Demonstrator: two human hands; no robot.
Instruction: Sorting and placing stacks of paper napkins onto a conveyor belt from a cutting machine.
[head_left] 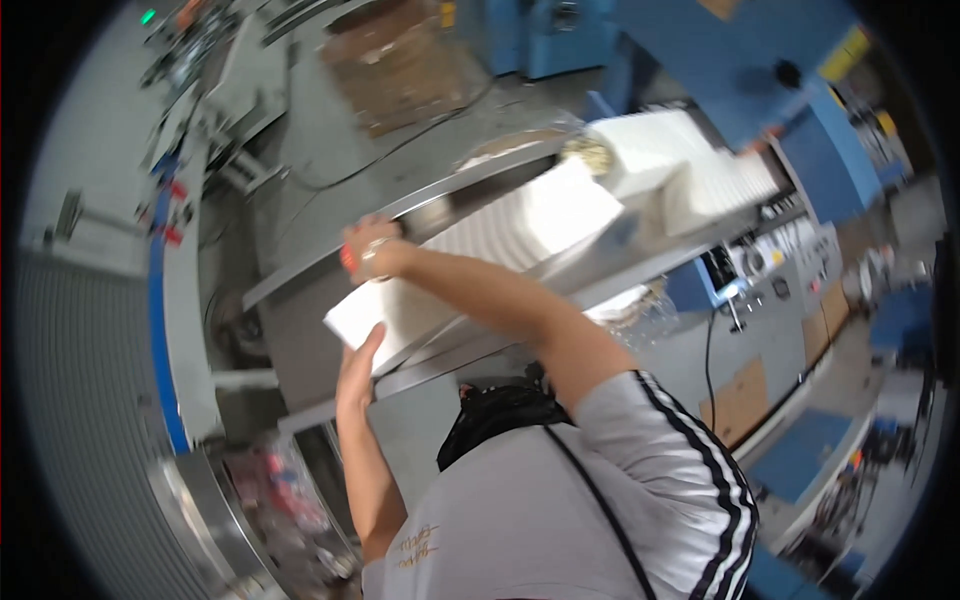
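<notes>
Partly hidden: left hand [356, 372] flat under white paper stack [385, 322], right hand [368, 250] atop, fingers' grip unclear.

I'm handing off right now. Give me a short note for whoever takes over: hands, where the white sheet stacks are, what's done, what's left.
Left hand: open palm pressed against the near end of the white stack.
Right hand: arm reaches across, hand on the far end of that stack, apparently gripping it.
Stack sits at the end of the metal conveyor tray, clamped between both hands.
More white sheets queue up the tray behind it.
Done: one bundle squared between the hands.
Left: lifting it off; the queued sheets remain.
</notes>
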